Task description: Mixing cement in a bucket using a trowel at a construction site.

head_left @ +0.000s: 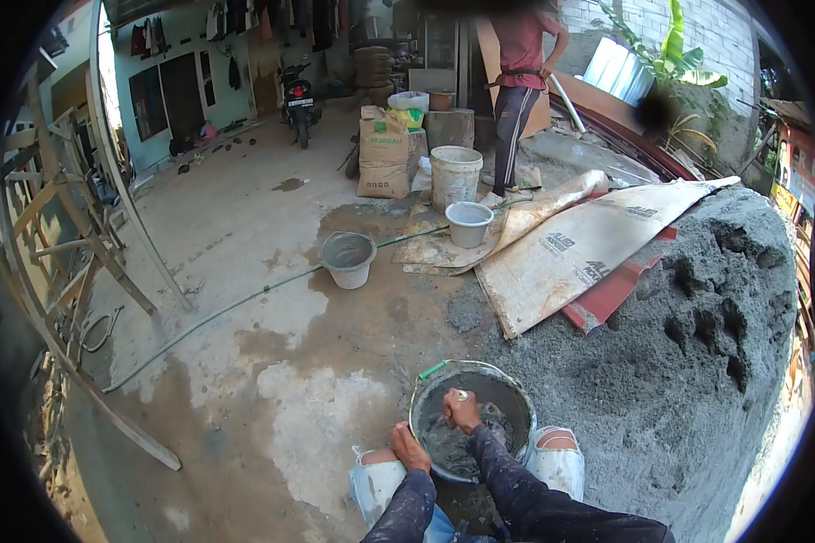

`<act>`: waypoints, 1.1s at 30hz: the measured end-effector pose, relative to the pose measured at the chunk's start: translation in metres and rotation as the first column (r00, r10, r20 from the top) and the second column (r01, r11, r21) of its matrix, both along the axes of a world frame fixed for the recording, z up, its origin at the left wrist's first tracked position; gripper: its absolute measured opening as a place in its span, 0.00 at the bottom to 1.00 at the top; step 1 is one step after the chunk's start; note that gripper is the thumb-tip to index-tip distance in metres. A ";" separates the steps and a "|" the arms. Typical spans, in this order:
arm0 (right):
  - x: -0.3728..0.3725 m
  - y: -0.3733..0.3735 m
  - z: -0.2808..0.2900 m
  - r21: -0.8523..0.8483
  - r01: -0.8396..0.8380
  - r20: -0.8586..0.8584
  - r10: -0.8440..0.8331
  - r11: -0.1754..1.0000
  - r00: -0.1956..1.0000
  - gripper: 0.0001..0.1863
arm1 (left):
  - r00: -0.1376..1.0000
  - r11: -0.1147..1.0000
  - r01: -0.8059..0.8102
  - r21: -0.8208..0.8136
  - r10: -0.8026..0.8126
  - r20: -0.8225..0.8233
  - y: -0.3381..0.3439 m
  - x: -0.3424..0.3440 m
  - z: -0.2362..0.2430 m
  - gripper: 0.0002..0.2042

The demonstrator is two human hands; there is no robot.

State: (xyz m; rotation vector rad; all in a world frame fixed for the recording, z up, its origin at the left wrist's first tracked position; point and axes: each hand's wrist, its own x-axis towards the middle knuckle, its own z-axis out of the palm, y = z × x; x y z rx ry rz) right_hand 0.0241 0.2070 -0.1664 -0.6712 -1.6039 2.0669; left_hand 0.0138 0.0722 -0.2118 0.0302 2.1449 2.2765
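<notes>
Between my knees stands a dark bucket (518,405) with a wire handle and a green grip. Wet grey mortar (445,445) lies inside it. My right hand (463,413) is over the bucket, closed around a tool's pale handle (463,395); the tool's working end is hidden, so I cannot make out its kind. My left hand (410,448) holds the bucket's left rim, with its fingers against the side.
A big grey sand heap (697,362) rises at the right, partly under white sheeting (589,249). Ahead stand a mortar-smeared bucket (348,271), a pale bucket (468,231) and a larger pail (455,176). A hose (217,312) crosses the concrete. Another person (516,90) stands at the back.
</notes>
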 end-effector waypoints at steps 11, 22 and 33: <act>0.103 0.003 0.119 -0.020 0.364 -0.213 -0.360 0.931 0.908 0.10 | 0.999 0.999 0.003 -0.043 -0.001 0.055 -0.001 0.002 0.013 0.25; -0.021 0.003 0.073 0.554 0.547 -0.298 -0.464 0.628 0.834 0.11 | 0.999 0.997 -0.037 -0.073 0.039 0.035 -0.005 0.003 0.022 0.23; 0.043 0.024 0.018 0.612 0.486 -0.164 -0.501 0.624 0.850 0.12 | 1.000 0.999 -0.013 -0.040 0.015 0.027 0.001 0.001 0.024 0.24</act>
